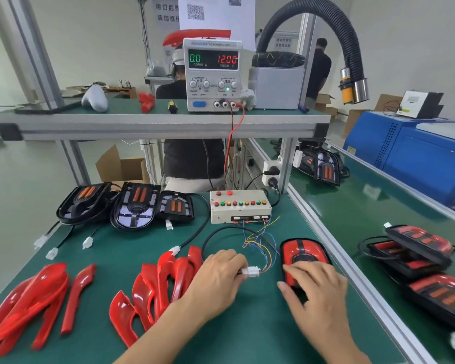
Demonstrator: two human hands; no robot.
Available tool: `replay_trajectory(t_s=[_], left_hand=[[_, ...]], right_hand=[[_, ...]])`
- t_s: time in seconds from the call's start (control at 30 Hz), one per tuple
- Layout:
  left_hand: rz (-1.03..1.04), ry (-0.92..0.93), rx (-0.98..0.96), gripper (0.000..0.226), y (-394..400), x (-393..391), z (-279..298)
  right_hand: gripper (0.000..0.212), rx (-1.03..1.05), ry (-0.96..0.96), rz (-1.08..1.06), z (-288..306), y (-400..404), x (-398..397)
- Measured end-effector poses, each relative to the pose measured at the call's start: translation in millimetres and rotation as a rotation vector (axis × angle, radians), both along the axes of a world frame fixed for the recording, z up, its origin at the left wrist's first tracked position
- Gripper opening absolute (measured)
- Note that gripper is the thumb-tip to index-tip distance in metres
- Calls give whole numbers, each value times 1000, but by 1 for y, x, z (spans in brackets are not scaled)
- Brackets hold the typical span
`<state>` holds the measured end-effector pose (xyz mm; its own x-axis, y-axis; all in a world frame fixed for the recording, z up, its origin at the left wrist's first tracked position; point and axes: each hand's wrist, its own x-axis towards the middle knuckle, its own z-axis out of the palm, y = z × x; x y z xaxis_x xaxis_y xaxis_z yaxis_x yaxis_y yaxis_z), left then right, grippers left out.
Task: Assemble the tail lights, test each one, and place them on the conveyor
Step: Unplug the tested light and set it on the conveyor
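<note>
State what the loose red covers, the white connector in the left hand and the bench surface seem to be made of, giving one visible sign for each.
Red covers: probably glossy moulded plastic; bright highlights on thin curved shells.
White connector, pinched by the left hand: likely plastic; opaque, blocky moulded shape.
Bench surface: seemingly a matte green rubber or vinyl mat; even colour, little glare.

On the raised shelf above the counter lie a grey moulded part, a small red object and a yellow-and-black screwdriver handle. To their right stands a grey metal box, from which a black corrugated hose arches over to a metal nozzle. Printed sheets with a QR code hang behind the shelf. A seated person faces away beyond the shelf, and another person stands farther back. At the far right sits a blue machine with a small white device on top. Cardboard boxes rest on the floor.
</note>
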<state>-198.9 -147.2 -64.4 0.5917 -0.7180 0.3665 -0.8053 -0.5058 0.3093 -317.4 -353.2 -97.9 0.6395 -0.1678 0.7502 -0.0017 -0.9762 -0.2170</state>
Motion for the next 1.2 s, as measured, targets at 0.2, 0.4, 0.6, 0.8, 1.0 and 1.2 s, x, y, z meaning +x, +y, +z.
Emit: replay_trajectory(t_s=[0.2, 0.4, 0.6, 0.8, 1.0, 1.2], left_hand=[[-61, -45, 8, 15, 10, 2, 5], [-33, -73, 144, 30, 12, 7, -3], [-134, -84, 234, 36, 7, 19, 0], [-351, 56, -11, 20, 12, 20, 4], [-395, 77, -49, 16, 17, 26, 8], [-411, 47, -52, 16, 20, 35, 9]], right_hand=[[33, -238, 368, 252, 28, 21, 42], [26, -267, 564, 346, 33, 22, 57], [47, -254, 619, 434, 40, 11, 63], [40, -140, 690, 576, 49, 2, 73], [33, 68, 846, 577, 45, 0, 80], [26, 84, 903, 591, 44, 2, 90]])
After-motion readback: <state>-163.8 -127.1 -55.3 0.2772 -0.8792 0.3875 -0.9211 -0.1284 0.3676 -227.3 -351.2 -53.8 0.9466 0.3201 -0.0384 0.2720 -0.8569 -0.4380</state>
